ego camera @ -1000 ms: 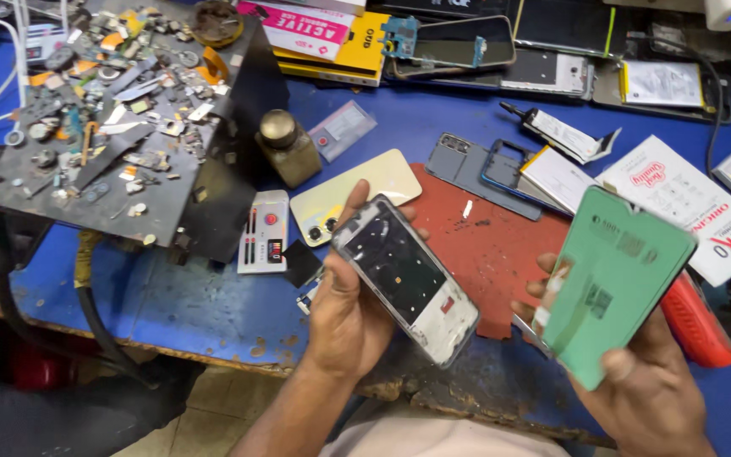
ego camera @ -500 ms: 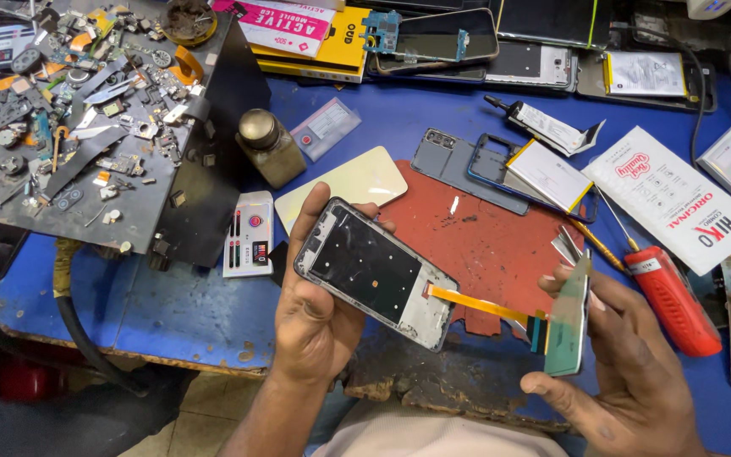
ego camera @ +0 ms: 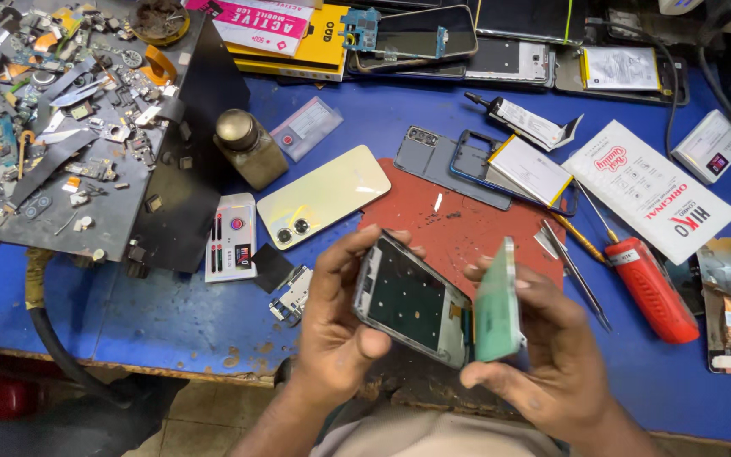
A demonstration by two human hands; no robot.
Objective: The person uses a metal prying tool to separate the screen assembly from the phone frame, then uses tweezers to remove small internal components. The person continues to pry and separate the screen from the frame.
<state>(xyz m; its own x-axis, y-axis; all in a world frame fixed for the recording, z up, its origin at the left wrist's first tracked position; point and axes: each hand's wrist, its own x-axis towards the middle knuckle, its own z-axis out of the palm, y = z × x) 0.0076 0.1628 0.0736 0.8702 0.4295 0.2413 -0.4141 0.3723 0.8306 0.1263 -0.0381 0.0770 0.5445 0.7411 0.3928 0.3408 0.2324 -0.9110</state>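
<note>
My left hand (ego camera: 340, 326) is clamped on the phone frame (ego camera: 412, 300), thumb across its lower edge and fingers behind it, tilting it over the near end of the red mat (ego camera: 458, 228). My right hand (ego camera: 543, 355) pinches the green back panel (ego camera: 498, 303) edge-on, right beside the frame's right side; whether the two parts touch I cannot tell. Left of the mat lie a cream phone (ego camera: 323, 196) face down and a brass bottle (ego camera: 249, 148). Right of the mat rest tweezers (ego camera: 573, 271) and a red-handled screwdriver (ego camera: 649, 288). Beyond the mat's far edge sits a blue frame with a battery (ego camera: 509, 169). My hands and the parts cover the mat's near edge. Half a second ago the panel was held farther to the right, with an orange ribbon stretched to the frame; now it is drawn in close and the ribbon is hidden.
</note>
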